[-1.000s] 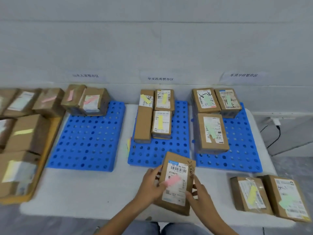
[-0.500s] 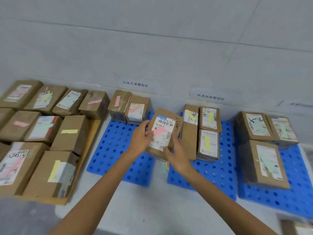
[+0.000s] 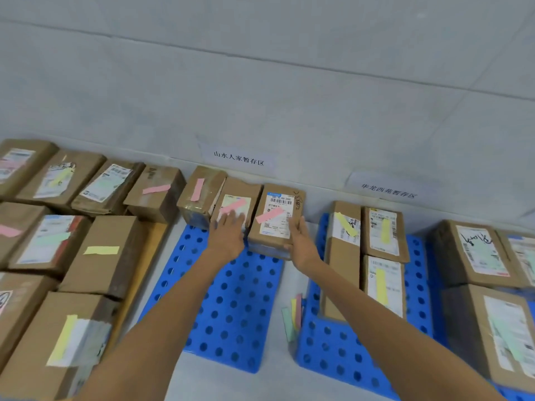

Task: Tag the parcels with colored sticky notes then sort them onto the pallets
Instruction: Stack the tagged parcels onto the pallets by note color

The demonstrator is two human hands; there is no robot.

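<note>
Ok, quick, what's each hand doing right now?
Left hand: open, fingers flat on the middle pink-tagged parcel.
Right hand: gripping the right edge of the barcode-labelled parcel.

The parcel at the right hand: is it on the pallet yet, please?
On: the parcel rests on the blue pallet beside another pink-tagged box; the right hand grips its side.

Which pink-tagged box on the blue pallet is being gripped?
The rightmost brown cardboard box: the right hand grips its right edge. The left hand lies flat on the middle box.
</note>
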